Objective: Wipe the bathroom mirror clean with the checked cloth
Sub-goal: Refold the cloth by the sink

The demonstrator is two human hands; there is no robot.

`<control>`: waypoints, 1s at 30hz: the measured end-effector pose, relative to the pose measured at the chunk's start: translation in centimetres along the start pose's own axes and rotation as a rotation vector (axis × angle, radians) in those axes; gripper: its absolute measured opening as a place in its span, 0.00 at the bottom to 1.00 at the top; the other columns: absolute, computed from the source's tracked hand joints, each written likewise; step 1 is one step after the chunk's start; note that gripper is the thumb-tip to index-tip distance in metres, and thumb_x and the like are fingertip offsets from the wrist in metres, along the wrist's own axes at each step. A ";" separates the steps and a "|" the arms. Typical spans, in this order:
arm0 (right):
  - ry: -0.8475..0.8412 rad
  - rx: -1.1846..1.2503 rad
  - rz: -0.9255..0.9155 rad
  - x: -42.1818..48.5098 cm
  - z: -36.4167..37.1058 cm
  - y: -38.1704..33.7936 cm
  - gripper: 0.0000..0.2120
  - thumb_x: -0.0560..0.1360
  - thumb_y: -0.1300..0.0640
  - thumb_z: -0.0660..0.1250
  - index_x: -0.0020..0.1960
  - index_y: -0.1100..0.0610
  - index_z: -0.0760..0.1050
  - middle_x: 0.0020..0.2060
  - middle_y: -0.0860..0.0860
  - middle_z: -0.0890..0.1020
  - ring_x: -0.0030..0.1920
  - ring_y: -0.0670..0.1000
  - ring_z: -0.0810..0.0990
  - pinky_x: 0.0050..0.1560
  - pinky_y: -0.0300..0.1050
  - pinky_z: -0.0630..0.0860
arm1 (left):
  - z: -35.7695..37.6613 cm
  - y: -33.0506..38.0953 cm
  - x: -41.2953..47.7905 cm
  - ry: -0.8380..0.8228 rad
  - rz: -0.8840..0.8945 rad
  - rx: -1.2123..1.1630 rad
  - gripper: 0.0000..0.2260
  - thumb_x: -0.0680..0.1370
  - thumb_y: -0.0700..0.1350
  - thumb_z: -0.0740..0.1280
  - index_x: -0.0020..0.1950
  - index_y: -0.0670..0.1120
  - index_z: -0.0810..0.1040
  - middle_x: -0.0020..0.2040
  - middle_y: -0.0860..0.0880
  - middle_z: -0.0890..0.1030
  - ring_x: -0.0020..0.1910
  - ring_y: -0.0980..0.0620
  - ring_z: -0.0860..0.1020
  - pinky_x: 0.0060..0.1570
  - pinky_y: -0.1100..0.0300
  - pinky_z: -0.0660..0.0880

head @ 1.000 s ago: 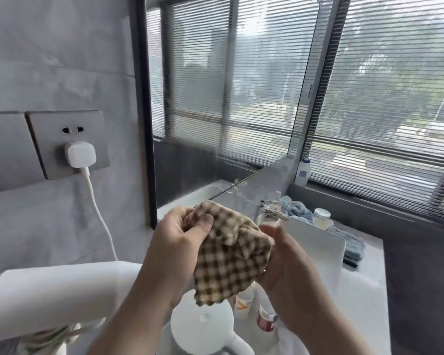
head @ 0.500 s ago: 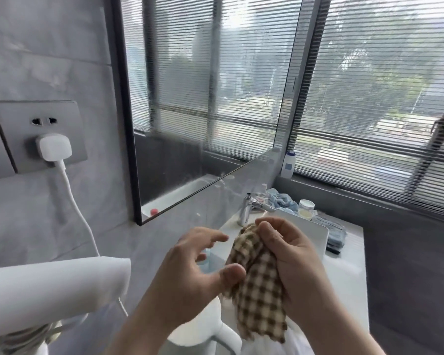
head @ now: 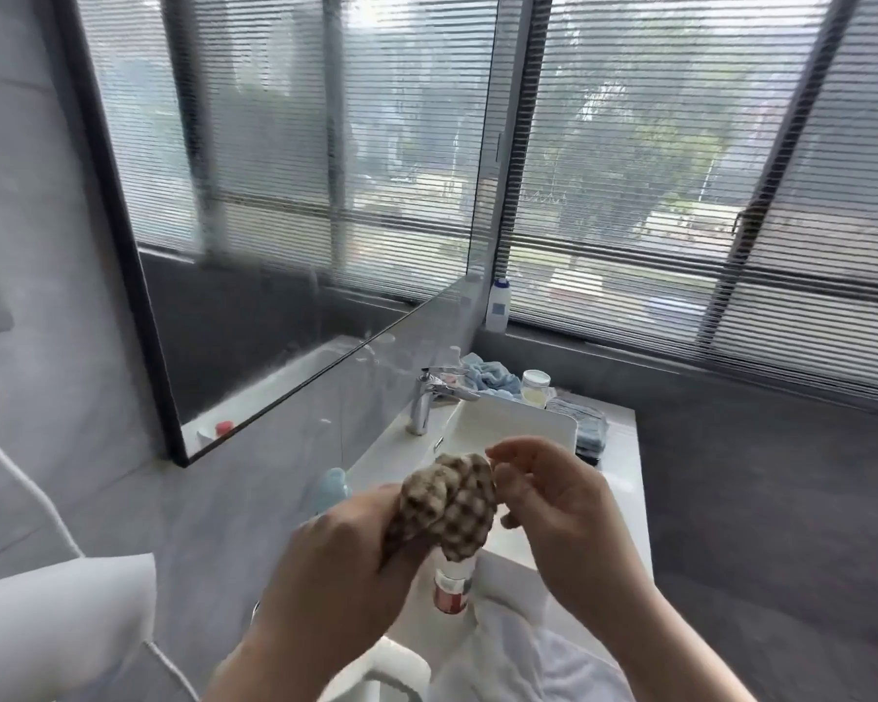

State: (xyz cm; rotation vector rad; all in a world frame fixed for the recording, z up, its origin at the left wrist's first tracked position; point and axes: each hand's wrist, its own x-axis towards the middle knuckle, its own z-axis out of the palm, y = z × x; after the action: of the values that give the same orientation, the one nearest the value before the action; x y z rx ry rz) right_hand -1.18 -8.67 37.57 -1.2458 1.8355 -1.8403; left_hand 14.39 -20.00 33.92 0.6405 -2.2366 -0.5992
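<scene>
Cloth (head: 452, 504): brown-and-cream checked weave, soft, bunched into a lumpy ball over the white rectangular basin (head: 508, 423), well apart from the mirror (head: 300, 195), which is black-framed glass with hazy streaks. Left hand (head: 335, 559) is fisted round the cloth's lower end. Right hand (head: 558, 504) is just beside it, fingers curled, tips at the cloth's edge; pinch or mere touch, can't tell. Chrome faucet (head: 427, 397) behind.

Left hand (head: 340, 559) grips checked cloth (head: 452, 504); right hand (head: 553, 514) beside.
</scene>
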 end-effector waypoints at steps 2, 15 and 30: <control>0.029 -0.201 -0.028 0.2 -1.3 1.3 0.12 0.77 0.64 0.68 0.45 0.46 0.80 0.40 0.44 0.85 0.37 0.41 0.81 0.39 0.34 0.76 | 0.5 -0.9 0.8 0.007 0.006 0.062 0.12 0.71 0.69 0.59 0.45 0.63 0.68 0.32 0.60 0.75 0.39 0.47 0.76 0.30 0.63 0.65; 0.225 -0.739 0.021 -0.6 -13.3 6.2 0.07 0.78 0.57 0.68 0.54 0.50 0.82 0.46 0.40 0.83 0.45 0.42 0.81 0.50 0.44 0.78 | 5.9 0.6 4.2 -0.027 0.117 0.241 0.12 0.68 0.53 0.78 0.48 0.57 0.80 0.35 0.55 0.82 0.34 0.43 0.81 0.30 0.61 0.66; 0.241 -1.074 0.199 -5.8 -33.7 8.7 0.09 0.79 0.54 0.65 0.57 0.51 0.80 0.50 0.43 0.83 0.55 0.49 0.80 0.56 0.43 0.75 | 18.3 12.3 6.7 -0.094 0.232 0.303 0.10 0.67 0.53 0.79 0.40 0.53 0.81 0.34 0.52 0.82 0.34 0.41 0.81 0.28 0.59 0.69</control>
State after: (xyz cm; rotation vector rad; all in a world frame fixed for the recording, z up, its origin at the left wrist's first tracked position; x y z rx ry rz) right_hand -24.78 17.22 33.05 -1.0138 3.1134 -0.8577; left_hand -6.55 -10.41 32.99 0.4963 -2.4697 -0.1789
